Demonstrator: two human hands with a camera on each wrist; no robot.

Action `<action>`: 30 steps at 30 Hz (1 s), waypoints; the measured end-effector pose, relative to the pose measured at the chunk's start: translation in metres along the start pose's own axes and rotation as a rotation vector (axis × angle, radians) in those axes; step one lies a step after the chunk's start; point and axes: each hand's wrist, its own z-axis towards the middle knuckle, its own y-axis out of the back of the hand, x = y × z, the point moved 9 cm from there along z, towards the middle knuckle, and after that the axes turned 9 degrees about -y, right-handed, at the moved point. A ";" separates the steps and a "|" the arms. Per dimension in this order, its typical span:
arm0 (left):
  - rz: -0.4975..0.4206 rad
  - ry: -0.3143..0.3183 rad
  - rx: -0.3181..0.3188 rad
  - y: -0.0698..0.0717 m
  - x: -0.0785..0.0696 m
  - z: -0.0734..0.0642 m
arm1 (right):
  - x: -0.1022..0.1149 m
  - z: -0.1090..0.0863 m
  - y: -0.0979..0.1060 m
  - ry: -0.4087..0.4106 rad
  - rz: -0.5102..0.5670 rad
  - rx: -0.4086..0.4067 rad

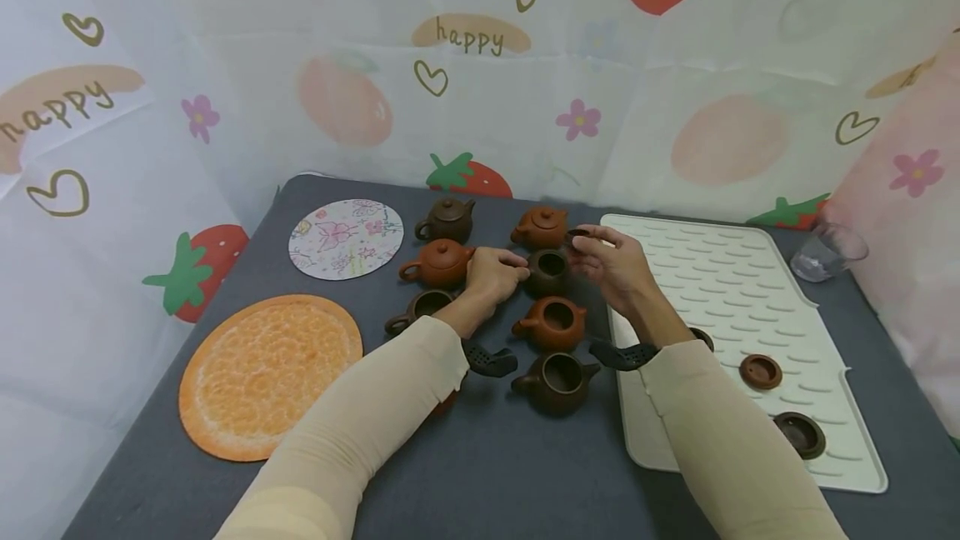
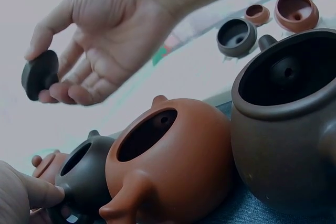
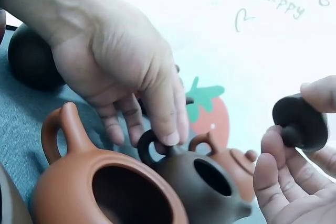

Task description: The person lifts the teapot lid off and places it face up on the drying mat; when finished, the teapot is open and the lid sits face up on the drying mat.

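Note:
My left hand [image 1: 491, 277] pinches the looped handle of a small dark teapot [image 1: 546, 284], which stands lidless in the right-hand row. Just right of that pot, my right hand [image 1: 618, 269] holds a dark round lid [image 3: 300, 123] between thumb and fingers; its knob shows in the right wrist view. The lid is in the air, apart from the pot. Behind the pot stands an orange teapot [image 1: 540, 227] with its lid on. In front are an open orange teapot [image 1: 551, 337] and an open dark teapot [image 1: 558, 400].
The left-hand row has a lidded dark teapot [image 1: 450, 222], a lidded orange teapot [image 1: 442, 265] and an open dark one [image 1: 405, 322], partly behind my sleeve. Several lids, including a brown lid [image 1: 761, 371], lie on a white tray [image 1: 645, 444]. A clear cup [image 1: 825, 252] stands beyond.

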 end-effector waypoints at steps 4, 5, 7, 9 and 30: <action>-0.007 -0.002 0.006 0.000 0.001 0.001 | 0.010 -0.008 0.001 0.013 -0.047 0.019; -0.006 -0.003 0.007 0.000 0.001 0.001 | 0.012 -0.010 0.002 0.018 -0.062 0.023; -0.005 -0.009 0.008 0.000 0.001 0.001 | 0.017 -0.015 0.003 0.028 -0.095 0.031; -0.002 -0.016 0.008 0.000 0.000 0.002 | 0.022 -0.021 0.003 0.042 -0.129 0.052; -0.024 -0.021 0.021 -0.002 0.002 0.003 | 0.058 -0.082 0.037 0.131 -0.694 -0.062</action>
